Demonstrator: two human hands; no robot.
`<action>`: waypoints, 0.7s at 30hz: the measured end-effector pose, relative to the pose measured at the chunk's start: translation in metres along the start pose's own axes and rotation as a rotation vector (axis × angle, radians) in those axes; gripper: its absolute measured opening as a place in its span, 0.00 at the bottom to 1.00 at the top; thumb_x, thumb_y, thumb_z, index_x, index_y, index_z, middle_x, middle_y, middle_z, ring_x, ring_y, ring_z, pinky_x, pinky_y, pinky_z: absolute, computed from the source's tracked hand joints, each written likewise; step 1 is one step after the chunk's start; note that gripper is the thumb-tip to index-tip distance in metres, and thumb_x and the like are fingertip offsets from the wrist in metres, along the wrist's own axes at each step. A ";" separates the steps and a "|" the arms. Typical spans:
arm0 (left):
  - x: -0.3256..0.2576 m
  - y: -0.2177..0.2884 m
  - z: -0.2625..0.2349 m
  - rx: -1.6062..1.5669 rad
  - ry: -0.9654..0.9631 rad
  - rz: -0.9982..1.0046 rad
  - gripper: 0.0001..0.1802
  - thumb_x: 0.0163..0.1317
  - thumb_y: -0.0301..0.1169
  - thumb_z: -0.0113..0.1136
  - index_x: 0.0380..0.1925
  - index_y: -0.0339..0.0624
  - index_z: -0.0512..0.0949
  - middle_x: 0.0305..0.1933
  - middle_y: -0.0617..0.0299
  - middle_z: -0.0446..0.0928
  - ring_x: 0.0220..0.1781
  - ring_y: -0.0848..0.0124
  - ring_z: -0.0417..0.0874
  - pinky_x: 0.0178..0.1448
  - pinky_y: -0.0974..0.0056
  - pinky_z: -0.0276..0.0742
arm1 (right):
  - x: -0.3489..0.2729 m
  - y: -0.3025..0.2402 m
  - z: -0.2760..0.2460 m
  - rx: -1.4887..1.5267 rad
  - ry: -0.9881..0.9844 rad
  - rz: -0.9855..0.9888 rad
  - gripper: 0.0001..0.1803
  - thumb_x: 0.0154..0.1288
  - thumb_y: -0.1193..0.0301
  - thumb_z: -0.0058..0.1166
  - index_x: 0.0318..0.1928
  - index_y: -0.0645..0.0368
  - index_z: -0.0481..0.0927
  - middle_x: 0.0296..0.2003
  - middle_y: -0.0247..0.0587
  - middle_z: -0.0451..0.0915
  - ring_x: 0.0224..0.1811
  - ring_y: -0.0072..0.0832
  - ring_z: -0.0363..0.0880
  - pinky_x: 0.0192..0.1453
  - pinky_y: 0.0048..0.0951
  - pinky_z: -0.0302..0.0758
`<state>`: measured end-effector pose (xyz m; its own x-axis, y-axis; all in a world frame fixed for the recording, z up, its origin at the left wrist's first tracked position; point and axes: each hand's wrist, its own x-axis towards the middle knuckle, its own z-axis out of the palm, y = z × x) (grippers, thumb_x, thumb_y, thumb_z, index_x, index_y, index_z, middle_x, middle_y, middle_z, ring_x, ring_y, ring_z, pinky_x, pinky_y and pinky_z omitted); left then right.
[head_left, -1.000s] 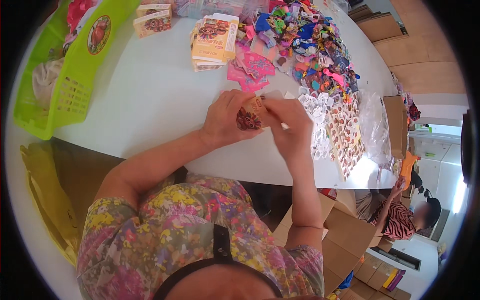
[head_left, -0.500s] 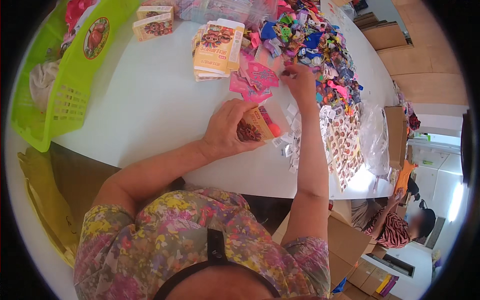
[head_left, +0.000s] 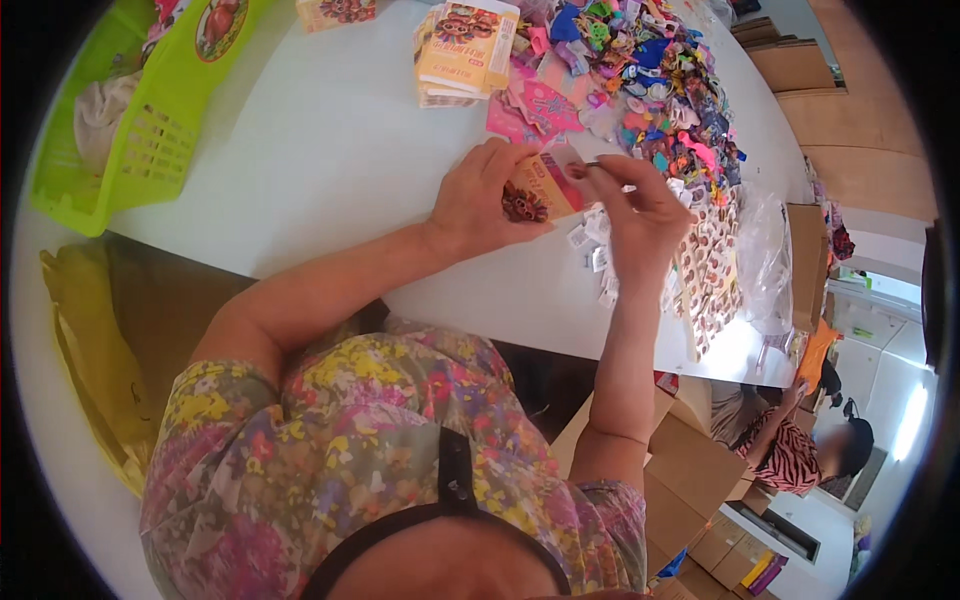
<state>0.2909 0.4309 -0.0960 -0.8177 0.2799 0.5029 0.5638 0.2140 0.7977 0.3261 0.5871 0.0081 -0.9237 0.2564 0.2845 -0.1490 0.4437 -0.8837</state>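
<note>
Bright workroom, and a white tabletop [head_left: 300,130] sweeps across the upper view, its far right heaped with goods. Centre stage: a small yellow-orange printed carton [head_left: 540,188], up in the hands near the table's front edge, tilted, its right end open with a pale flap showing. The left hand [head_left: 478,198] has it, fingers curled around the left end, gripping at the far and near edges. And here's the right hand [head_left: 648,218], right at that open end, fingertips pinched together on a small dark item [head_left: 594,165], too tiny and blurred to name.

Just beyond the carton, bright pink packets [head_left: 535,112] lie overlapping; past them, a stack of flattened cartons [head_left: 465,50] in the same yellow-orange. To the right of those, a big heap of multicoloured plastic trinkets [head_left: 650,90]! Nearer, small white pieces [head_left: 603,262] scatter by the right forearm, then sheets of brown round stickers [head_left: 710,270], with a crumpled clear plastic bag [head_left: 763,262] beside them.

Out left, a lime-green basket [head_left: 155,150] with cloth inside, and below it a yellow bag [head_left: 95,345]. Over on the right, cardboard boxes [head_left: 690,470], and beyond, a co-worker in a striped top [head_left: 790,450], an orange article [head_left: 817,352] in hand.
</note>
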 end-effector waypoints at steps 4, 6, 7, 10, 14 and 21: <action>-0.002 0.000 0.001 0.022 0.013 0.037 0.46 0.33 0.40 0.79 0.56 0.45 0.68 0.43 0.55 0.72 0.44 0.55 0.77 0.47 0.54 0.76 | -0.015 0.007 0.005 -0.328 0.016 -0.310 0.08 0.54 0.80 0.64 0.36 0.59 0.85 0.35 0.36 0.80 0.38 0.23 0.76 0.32 0.20 0.75; -0.003 0.001 0.002 0.022 0.016 0.035 0.46 0.33 0.41 0.79 0.56 0.45 0.68 0.43 0.54 0.72 0.44 0.54 0.77 0.47 0.54 0.77 | -0.023 0.003 0.006 -0.291 0.034 -0.264 0.08 0.54 0.80 0.64 0.36 0.59 0.84 0.36 0.36 0.80 0.40 0.23 0.77 0.32 0.21 0.76; -0.004 0.001 0.002 0.016 0.019 0.027 0.46 0.33 0.42 0.80 0.56 0.45 0.68 0.43 0.54 0.72 0.44 0.54 0.78 0.47 0.55 0.77 | -0.029 0.004 0.007 -0.250 0.072 -0.221 0.09 0.55 0.80 0.64 0.38 0.60 0.83 0.37 0.35 0.80 0.40 0.21 0.77 0.34 0.20 0.76; -0.006 -0.001 0.003 0.009 -0.022 -0.031 0.46 0.36 0.44 0.79 0.57 0.44 0.67 0.44 0.53 0.73 0.44 0.55 0.78 0.47 0.55 0.77 | -0.050 0.021 0.018 -0.091 0.086 -0.063 0.12 0.56 0.80 0.64 0.42 0.62 0.80 0.40 0.34 0.79 0.39 0.19 0.77 0.38 0.18 0.76; -0.013 0.018 -0.008 -0.166 -0.243 -0.249 0.44 0.45 0.44 0.76 0.59 0.42 0.64 0.47 0.51 0.74 0.45 0.56 0.79 0.46 0.56 0.78 | -0.060 0.026 0.013 0.119 0.114 0.085 0.19 0.57 0.83 0.63 0.48 0.65 0.73 0.41 0.37 0.77 0.36 0.19 0.78 0.40 0.19 0.78; -0.040 0.035 -0.042 -0.428 -0.340 -0.310 0.39 0.53 0.26 0.71 0.61 0.40 0.59 0.48 0.52 0.74 0.40 0.68 0.81 0.42 0.64 0.81 | -0.097 0.021 0.010 0.100 0.046 0.032 0.21 0.56 0.83 0.63 0.50 0.64 0.72 0.39 0.39 0.77 0.37 0.21 0.80 0.39 0.21 0.79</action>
<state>0.3386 0.3874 -0.0744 -0.8136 0.5621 0.1488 0.1521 -0.0413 0.9875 0.4089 0.5633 -0.0413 -0.9120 0.3090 0.2698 -0.1561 0.3469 -0.9248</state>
